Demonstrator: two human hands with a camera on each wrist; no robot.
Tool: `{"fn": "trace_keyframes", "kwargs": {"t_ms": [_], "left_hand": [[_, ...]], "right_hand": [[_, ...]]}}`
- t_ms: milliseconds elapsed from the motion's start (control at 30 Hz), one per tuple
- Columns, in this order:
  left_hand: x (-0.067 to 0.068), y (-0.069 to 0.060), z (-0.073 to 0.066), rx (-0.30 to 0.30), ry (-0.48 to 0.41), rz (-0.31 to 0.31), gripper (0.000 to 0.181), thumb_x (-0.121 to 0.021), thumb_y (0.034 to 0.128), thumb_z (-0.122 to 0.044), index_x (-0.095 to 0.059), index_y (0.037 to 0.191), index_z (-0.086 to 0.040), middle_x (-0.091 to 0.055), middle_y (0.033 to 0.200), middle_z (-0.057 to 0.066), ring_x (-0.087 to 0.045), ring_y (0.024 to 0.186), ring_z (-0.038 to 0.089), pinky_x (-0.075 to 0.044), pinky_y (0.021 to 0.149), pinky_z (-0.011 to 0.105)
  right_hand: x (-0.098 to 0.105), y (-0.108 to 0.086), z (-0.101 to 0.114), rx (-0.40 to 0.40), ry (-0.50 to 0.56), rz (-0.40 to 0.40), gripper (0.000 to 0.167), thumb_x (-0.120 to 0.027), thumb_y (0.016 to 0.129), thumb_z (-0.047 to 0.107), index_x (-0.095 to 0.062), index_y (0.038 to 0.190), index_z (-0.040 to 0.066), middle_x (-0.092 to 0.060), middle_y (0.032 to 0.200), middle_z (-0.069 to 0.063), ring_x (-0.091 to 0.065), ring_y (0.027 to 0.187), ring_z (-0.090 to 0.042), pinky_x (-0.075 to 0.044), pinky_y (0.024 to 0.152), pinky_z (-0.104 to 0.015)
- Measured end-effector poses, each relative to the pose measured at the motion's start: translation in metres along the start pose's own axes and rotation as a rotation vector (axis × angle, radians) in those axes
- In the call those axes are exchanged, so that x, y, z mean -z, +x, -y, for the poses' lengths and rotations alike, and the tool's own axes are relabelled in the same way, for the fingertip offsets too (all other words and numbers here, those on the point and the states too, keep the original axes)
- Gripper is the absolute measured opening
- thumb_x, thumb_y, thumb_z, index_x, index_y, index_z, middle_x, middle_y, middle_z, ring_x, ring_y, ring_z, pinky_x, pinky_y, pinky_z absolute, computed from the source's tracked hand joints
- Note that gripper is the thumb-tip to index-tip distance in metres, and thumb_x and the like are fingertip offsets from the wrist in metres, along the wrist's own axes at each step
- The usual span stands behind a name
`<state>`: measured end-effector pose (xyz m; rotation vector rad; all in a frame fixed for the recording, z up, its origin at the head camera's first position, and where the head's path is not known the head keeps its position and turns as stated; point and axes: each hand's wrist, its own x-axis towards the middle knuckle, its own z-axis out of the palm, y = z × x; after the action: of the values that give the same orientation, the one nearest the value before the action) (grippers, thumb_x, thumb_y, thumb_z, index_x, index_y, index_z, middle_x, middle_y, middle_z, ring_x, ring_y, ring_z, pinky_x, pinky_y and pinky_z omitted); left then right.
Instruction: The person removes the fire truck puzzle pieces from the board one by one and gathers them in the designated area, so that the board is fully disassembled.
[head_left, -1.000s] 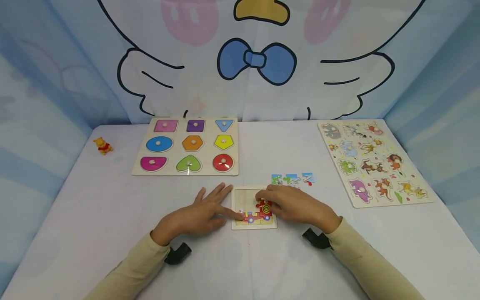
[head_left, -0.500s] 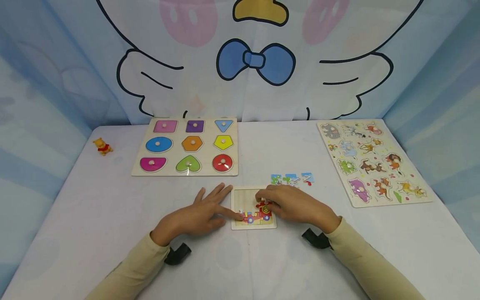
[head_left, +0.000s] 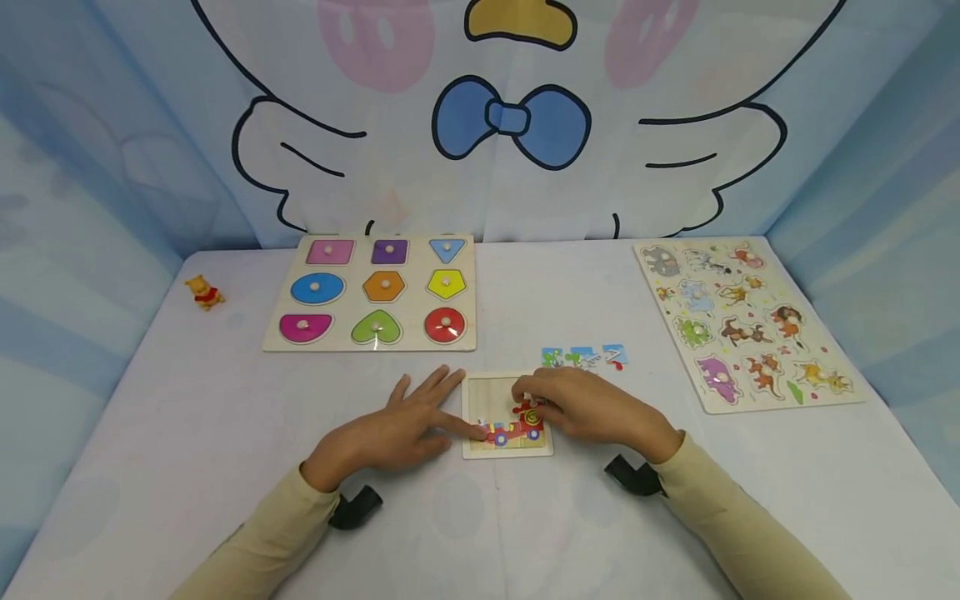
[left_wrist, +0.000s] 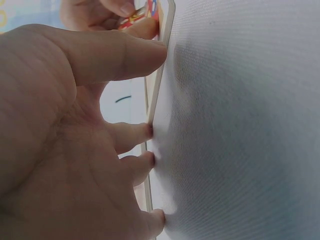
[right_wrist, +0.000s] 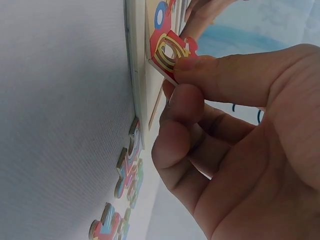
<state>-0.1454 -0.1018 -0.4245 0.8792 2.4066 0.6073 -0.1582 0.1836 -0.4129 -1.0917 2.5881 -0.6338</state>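
Observation:
A small wooden jigsaw tray (head_left: pixel 491 398) lies between the hands, its lower row filled with a red vehicle picture (head_left: pixel 502 436). My right hand (head_left: pixel 600 414) pinches a red puzzle piece with a yellow spiral (head_left: pixel 532 417) between thumb and fingers at the tray's right side. In the right wrist view this puzzle piece (right_wrist: pixel 167 52) sits tilted, one edge raised above the tray. My left hand (head_left: pixel 397 429) lies at the tray's left, fingers spread, one digit reaching over the rim and touching the picture's left end. Other fingertips of the left hand (left_wrist: pixel 80 150) rest on the table.
Several loose jigsaw pieces (head_left: pixel 583 358) lie behind the right hand, partly hidden by it. A shapes peg board (head_left: pixel 345 283) stands back left, an animal peg board (head_left: pixel 712 354) at right. A small bear figure (head_left: pixel 205 292) is at far left. A printed curtain (head_left: pixel 517 196) borders the table.

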Motion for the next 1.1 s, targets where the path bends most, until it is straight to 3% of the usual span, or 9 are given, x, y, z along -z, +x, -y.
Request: {"fn": "trace_keyframes", "kwargs": {"t_ms": [500,767,900,1100], "left_hand": [[-0.001,0.001,0.001,0.0,-0.01,0.004,0.041,-0.064,0.0995,-0.011,-0.071,0.132,-0.036,-0.016,0.169,0.016,-0.001,0.157,0.038,0.004,0.117,0.072],[-0.001,0.002,0.001,0.002,-0.008,0.006,0.04,-0.065,0.0996,-0.012,-0.071,0.132,-0.035,-0.015,0.17,0.015,0.001,0.157,0.038,0.005,0.117,0.071],[-0.001,0.002,0.001,0.0,-0.012,0.004,0.039,-0.065,0.0995,-0.013,-0.071,0.132,-0.035,-0.016,0.169,0.016,0.0,0.157,0.038,0.005,0.117,0.072],[-0.002,0.002,0.002,0.003,-0.006,-0.002,0.039,-0.066,0.0991,-0.013,-0.072,0.13,-0.035,-0.016,0.169,0.016,0.0,0.157,0.038,0.005,0.117,0.072]], "right_hand": [[-0.002,0.0,-0.006,0.017,0.026,0.008,0.018,-0.066,0.099,0.005,-0.067,0.116,0.01,-0.068,0.098,0.0,-0.058,0.087,-0.011,-0.053,0.081,-0.033],[0.0,0.0,-0.005,-0.016,0.017,0.01,0.023,-0.07,0.095,0.005,-0.067,0.116,0.013,-0.063,0.094,0.009,-0.055,0.083,-0.01,-0.051,0.076,-0.03],[0.014,-0.007,-0.007,-0.026,0.064,-0.025,0.019,-0.068,0.096,0.004,-0.067,0.114,0.013,-0.061,0.09,0.01,-0.055,0.08,-0.009,-0.05,0.071,-0.028],[0.052,-0.036,-0.029,-0.093,0.087,-0.169,0.022,-0.068,0.095,-0.002,-0.067,0.11,0.013,-0.062,0.085,0.004,-0.053,0.073,-0.012,-0.046,0.06,-0.026]]}}
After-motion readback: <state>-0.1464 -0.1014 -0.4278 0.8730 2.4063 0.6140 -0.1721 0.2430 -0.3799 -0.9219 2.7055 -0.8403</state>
